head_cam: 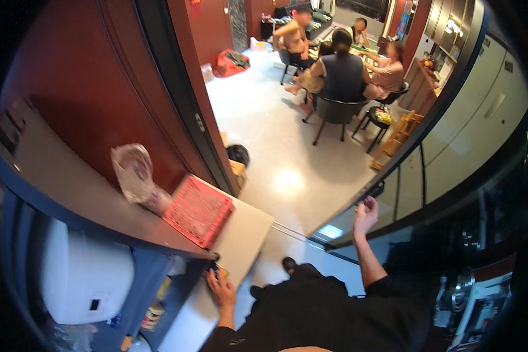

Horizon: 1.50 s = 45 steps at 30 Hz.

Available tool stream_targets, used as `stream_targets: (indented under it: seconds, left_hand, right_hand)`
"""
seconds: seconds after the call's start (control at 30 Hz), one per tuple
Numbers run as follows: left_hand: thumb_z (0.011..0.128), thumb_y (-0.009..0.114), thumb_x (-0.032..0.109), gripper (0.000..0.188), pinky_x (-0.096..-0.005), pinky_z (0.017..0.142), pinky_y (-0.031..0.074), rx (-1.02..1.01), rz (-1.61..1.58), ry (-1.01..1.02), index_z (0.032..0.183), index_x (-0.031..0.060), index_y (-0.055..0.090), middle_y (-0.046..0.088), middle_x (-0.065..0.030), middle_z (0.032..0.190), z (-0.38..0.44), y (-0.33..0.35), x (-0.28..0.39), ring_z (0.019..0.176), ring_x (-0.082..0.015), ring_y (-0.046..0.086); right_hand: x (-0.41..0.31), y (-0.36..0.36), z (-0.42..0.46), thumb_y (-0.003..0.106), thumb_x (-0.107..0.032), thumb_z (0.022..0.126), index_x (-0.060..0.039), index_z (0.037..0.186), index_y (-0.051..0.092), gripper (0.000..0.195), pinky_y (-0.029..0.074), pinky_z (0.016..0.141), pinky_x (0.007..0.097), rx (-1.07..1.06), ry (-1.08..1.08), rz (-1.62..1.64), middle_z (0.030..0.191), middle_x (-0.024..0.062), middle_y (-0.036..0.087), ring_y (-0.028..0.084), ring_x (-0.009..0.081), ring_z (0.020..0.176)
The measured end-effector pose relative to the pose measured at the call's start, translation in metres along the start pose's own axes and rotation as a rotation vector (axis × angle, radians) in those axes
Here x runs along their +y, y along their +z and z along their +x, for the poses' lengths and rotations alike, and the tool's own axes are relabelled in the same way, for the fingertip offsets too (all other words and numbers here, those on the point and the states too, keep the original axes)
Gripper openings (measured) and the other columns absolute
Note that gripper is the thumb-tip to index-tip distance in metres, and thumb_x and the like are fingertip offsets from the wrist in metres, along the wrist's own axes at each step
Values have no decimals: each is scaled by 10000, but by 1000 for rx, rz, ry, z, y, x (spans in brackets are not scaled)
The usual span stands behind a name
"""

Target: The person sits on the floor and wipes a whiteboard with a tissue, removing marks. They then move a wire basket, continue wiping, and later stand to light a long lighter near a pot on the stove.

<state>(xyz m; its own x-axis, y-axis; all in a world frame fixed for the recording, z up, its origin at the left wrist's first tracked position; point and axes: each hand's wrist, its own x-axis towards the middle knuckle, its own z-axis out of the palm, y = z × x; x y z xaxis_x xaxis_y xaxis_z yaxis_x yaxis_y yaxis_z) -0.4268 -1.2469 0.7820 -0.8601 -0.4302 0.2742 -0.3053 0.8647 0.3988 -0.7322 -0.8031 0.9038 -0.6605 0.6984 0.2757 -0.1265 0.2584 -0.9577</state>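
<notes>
My left hand (222, 288) rests at the white countertop (251, 233), beside the end of a grey shelf. Its fingers lie over a small blue and yellow item (222, 272), mostly covered; whether they grip it I cannot tell. Beyond that hand a red plastic crate (199, 211) sits on the countertop. My right hand (366, 218) is raised at the edge of a framed glass door (405, 193), near its dark handle (377, 189). Its fingers are curled around a small dark red thing (369, 202), too small to name.
A clear plastic bag (134, 171) stands behind the crate. A white appliance (86, 273) sits under the shelf. Past the doorway, several people sit around a table on dark chairs (339, 110). A wooden folding rack (394, 141) and a black stool (376, 121) stand on the right.
</notes>
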Motion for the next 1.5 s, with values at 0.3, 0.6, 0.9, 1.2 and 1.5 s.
stream_targets:
  seconds: [0.3,0.6,0.9,1.2,1.5]
  left_hand:
    - [917,677,185,560,-571,1200,309,-33,16,-11,1451,126,521,404,-217,1546,-1,-11,8,1429,-453,366]
    - [870,711,131,625,-574,1207,294,-11,74,-7,1464,144,518,391,-192,1573,6,-8,27,1452,-433,349]
    - [857,717,138,621,-578,1209,290,29,124,41,1446,110,524,415,-200,1558,10,-10,34,1445,-436,361]
    - [906,729,298,666,-603,1164,307,155,115,-279,1498,127,478,387,-265,1539,14,3,44,1427,-473,359]
    - [875,713,273,498,-578,1091,372,30,103,-471,1326,125,561,485,-228,1481,27,12,28,1388,-444,435]
  right_hand:
    - [-30,83,-48,598,38,785,83,1189,455,431,403,998,451,109,-89,-106,1173,209,434,461,371,1125]
    - [-7,145,-67,597,19,720,98,1201,495,498,379,1026,475,184,-216,-166,1137,213,461,471,386,1110]
    - [-31,138,-76,609,6,826,40,1355,543,534,551,746,301,-529,30,247,1215,182,603,628,251,1041]
    - [20,96,-107,633,-94,905,15,1144,724,278,579,782,321,-1192,230,85,949,128,776,735,184,834]
    - [33,55,-150,639,-236,903,-34,1170,735,349,577,888,405,-1650,-39,-170,1052,163,769,736,289,965]
